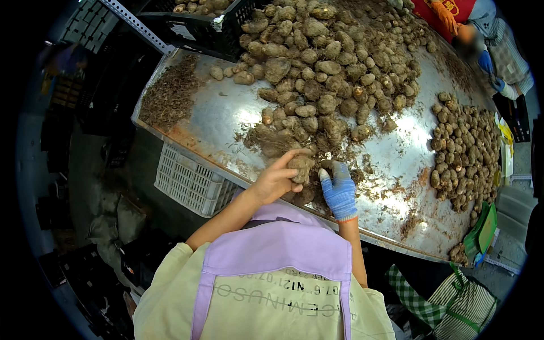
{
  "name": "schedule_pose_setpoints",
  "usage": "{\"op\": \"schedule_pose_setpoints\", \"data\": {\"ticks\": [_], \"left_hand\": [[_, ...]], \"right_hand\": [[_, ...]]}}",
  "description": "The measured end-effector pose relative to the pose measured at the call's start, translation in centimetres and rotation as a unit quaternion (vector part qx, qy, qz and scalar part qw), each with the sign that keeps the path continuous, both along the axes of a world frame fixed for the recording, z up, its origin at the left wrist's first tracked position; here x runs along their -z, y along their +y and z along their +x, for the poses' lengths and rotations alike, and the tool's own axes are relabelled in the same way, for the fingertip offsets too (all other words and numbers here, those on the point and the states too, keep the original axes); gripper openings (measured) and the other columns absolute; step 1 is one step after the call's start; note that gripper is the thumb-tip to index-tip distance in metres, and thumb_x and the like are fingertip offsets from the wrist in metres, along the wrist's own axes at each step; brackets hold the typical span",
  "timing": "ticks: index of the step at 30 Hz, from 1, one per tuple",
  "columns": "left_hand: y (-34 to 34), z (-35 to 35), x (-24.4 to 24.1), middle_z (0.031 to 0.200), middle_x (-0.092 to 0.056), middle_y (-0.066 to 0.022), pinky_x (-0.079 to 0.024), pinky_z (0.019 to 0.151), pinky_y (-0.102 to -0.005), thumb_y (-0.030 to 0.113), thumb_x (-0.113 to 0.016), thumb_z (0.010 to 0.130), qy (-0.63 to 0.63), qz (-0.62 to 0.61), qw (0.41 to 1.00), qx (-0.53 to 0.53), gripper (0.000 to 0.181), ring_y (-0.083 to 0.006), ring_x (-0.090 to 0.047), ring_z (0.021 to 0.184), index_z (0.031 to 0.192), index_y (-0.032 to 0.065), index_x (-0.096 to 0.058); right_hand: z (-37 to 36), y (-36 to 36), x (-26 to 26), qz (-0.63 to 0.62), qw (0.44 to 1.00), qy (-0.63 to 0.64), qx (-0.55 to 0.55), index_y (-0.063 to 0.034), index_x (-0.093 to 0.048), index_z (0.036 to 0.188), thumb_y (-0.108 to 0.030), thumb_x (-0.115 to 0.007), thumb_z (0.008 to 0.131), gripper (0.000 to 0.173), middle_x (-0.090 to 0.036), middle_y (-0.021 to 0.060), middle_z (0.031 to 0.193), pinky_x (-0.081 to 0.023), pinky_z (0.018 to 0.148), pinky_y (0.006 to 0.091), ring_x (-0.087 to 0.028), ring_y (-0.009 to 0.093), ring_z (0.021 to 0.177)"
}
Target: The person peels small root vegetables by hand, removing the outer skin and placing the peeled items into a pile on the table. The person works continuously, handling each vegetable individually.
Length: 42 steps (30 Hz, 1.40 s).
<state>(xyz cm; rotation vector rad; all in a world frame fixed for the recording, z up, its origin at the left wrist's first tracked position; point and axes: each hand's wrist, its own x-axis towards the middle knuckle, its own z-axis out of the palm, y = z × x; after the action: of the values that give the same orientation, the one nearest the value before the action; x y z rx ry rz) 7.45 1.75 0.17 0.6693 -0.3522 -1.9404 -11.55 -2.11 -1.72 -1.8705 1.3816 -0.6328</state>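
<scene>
My bare left hand (278,178) is closed around a rough brown taro corm (302,168) at the near edge of the metal table. My right hand (338,189) wears a blue knit glove with grey, dirty fingertips. Its fingers bend over loose root debris just right of the held corm, and the thumb stands a little apart from them. Whether anything sits under those fingers is hidden. Directly beyond both hands spreads a large heap of soil-covered taro (327,68), its nearest pieces among matted root hairs.
The metal table (216,102) bears a second taro pile (461,157) at right and fibrous scraps (170,95) at left. A black crate (191,34) stands at the far left corner. A white plastic crate (191,180) is below the edge. Across the table, another person's gloved hand (444,17) shows.
</scene>
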Motion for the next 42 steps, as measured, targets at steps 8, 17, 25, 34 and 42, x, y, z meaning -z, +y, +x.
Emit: {"op": "schedule_pose_setpoints", "data": {"ticks": [8, 17, 25, 34, 42], "left_hand": [[0.8, -0.6, 0.6, 0.096, -0.051, -0.0034, -0.027, 0.047, -0.0192, 0.01, -0.047, 0.088, -0.177, 0.034, 0.983, 0.045, 0.054, -0.0082, -0.042, 0.065, 0.138, 0.0136, -0.028], [1.0, -0.6, 0.0, 0.083, -0.047, 0.0008, -0.023, 0.046, -0.019, 0.007, -0.041, 0.087, -0.149, 0.052, 0.985, 0.075, 0.056, -0.0052, -0.038, 0.06, 0.14, 0.0141, -0.025], [1.1, -1.4, -0.1, 0.08, -0.045, -0.0024, -0.025, 0.046, -0.0203, 0.006, -0.038, 0.087, -0.17, 0.053, 0.982, 0.069, 0.061, -0.0066, -0.033, 0.056, 0.144, 0.0164, -0.017], [1.3, -1.0, -0.6, 0.085, -0.045, -0.0081, -0.029, 0.048, -0.0236, -0.001, -0.033, 0.083, -0.108, 0.044, 0.99, 0.074, 0.066, -0.0103, -0.032, 0.057, 0.144, 0.0157, -0.016], [0.7, -1.5, -1.0, 0.106, -0.054, -0.0079, -0.046, 0.052, -0.0264, 0.023, -0.042, 0.097, -0.113, 0.011, 0.993, 0.026, 0.048, -0.016, -0.057, 0.081, 0.14, 0.0112, -0.026]], "right_hand": [[1.9, 1.0, -0.8, 0.07, 0.97, -0.227, -0.04, -0.0008, -0.054, 0.117, -0.033, -0.046, 0.094, 0.04, -0.057, 0.0152, 0.11, -0.042, 0.09, 0.0339, -0.055, 0.027, 0.102], [2.3, 1.0, -0.9, 0.142, 0.951, -0.264, -0.08, -0.0011, -0.047, 0.128, -0.038, -0.044, 0.095, 0.049, -0.053, 0.0127, 0.123, -0.037, 0.096, 0.0327, -0.049, 0.022, 0.113], [2.4, 0.9, -1.8, 0.16, 0.951, -0.251, -0.08, -0.0001, -0.049, 0.127, -0.038, -0.047, 0.094, 0.05, -0.056, 0.0136, 0.119, -0.039, 0.095, 0.0319, -0.051, 0.021, 0.11], [2.5, 0.7, -1.5, 0.171, 0.942, -0.278, -0.078, 0.0, -0.049, 0.126, -0.034, -0.047, 0.095, 0.046, -0.056, 0.0112, 0.118, -0.04, 0.094, 0.0305, -0.052, 0.02, 0.107], [2.4, 0.9, -1.4, 0.234, 0.906, -0.352, -0.011, -0.0015, -0.043, 0.132, -0.045, -0.045, 0.094, 0.058, -0.052, 0.0114, 0.12, -0.041, 0.092, 0.0298, -0.05, 0.017, 0.105]]}}
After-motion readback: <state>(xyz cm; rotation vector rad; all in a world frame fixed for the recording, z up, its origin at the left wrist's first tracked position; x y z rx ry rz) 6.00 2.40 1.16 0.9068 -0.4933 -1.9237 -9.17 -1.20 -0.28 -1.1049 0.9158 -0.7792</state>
